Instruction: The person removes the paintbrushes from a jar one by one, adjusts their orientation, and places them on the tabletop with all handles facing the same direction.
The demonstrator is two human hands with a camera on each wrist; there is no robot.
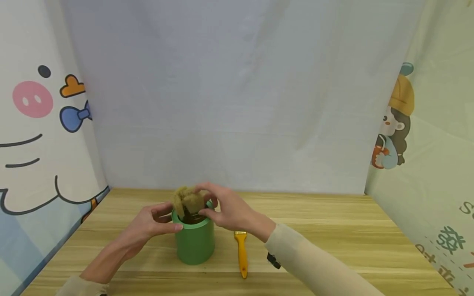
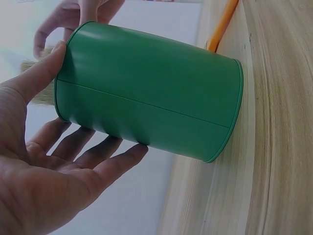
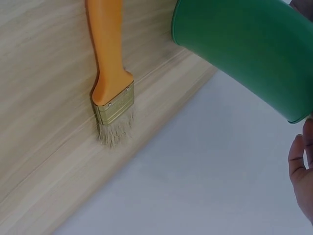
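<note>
A green cylindrical canister stands on the wooden table, its mouth up. My left hand holds it near the rim, thumb at the front edge and fingers along the side, as the left wrist view shows. Tan-bristled paintbrushes stick up out of the canister, bristles upward; their handles are hidden inside. Over the mouth, my right hand has its thumb and bent index finger around the bristles of one paintbrush. In the right wrist view, the right hand shows only in part, close to the rim.
To the right of the canister, a flat paintbrush with an orange handle lies on the wooden table, bristles toward the back. A pale cloth hangs behind the table, with cartoon-printed sheets at the sides.
</note>
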